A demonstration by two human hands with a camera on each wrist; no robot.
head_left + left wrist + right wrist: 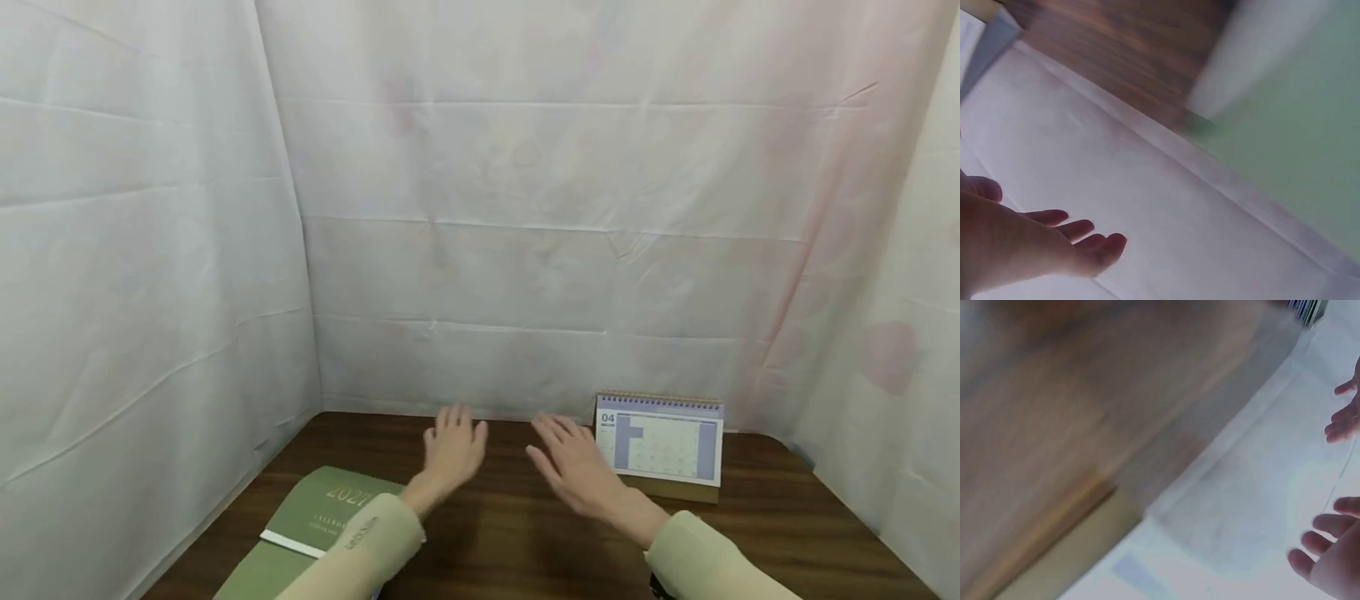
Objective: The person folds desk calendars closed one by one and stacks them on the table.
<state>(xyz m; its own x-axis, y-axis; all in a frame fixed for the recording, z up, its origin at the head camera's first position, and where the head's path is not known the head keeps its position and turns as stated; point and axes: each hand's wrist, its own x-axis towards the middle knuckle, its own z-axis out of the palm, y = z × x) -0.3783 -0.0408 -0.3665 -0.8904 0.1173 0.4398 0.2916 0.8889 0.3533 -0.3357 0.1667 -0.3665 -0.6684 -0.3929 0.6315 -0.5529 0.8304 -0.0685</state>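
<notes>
Both hands reach forward over the dark wooden table with nothing in them. My left hand (pixel 452 448) has its fingers spread; its sleeve crosses in front of a green 2027 calendar (pixel 300 508) that lies at the left, partly hidden by that arm. My right hand (pixel 577 467) has its fingers extended, just left of a standing desk calendar (pixel 663 442) with a purple and white page marked 04, and overlaps its left edge in the head view. The left wrist view shows the left hand (pixel 1041 247) with bent, loose fingers; the right wrist view shows the right hand (pixel 1332 553) likewise.
White sheets (pixel 510 208) with faint pink patches hang behind the table and on both sides. The table (pixel 510 542) runs back to the rear sheet. A white band (pixel 291 544) crosses the green calendar.
</notes>
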